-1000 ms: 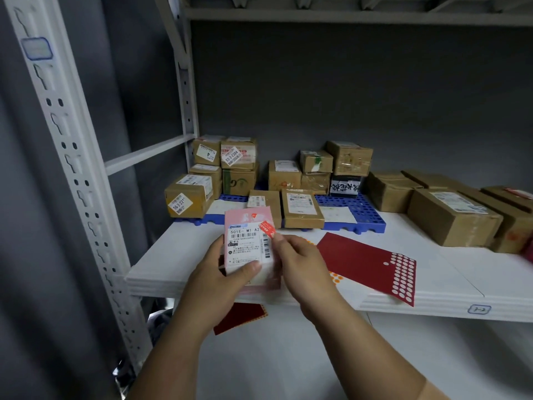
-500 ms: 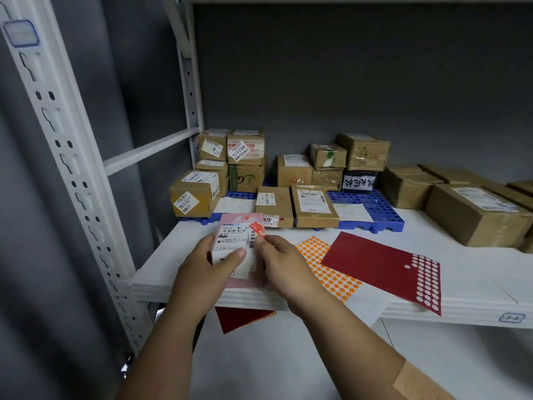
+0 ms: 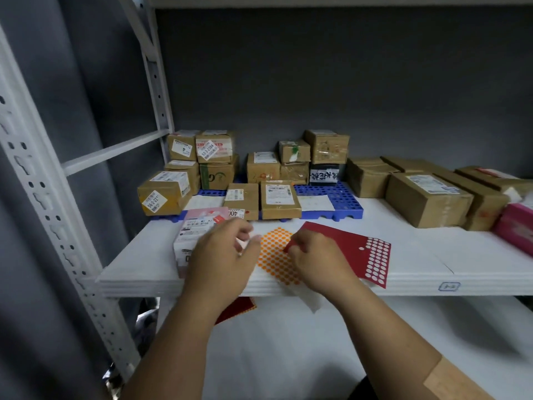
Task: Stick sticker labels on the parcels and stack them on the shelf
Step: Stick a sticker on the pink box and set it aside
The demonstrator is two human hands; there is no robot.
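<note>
On the white shelf (image 3: 432,267) against a grey wall, brown cartons crowd a blue pallet (image 3: 331,197). A pink parcel (image 3: 199,226) lies flat at the near left, long axis running near-to-far, white label up. The left hand (image 3: 222,255) hovers over it, fingers loosely spread. The right hand (image 3: 314,255) pinches the red sticker sheet (image 3: 354,246) beside the orange dot sheet (image 3: 274,249).

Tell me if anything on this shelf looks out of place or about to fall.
Two things. The orange sticker sheet overhangs the front edge of the white shelf, its white backing drooping below. A dark red sheet lies on the lower shelf, apart from the red sticker sheet above. The stacked parcels look steady.
</note>
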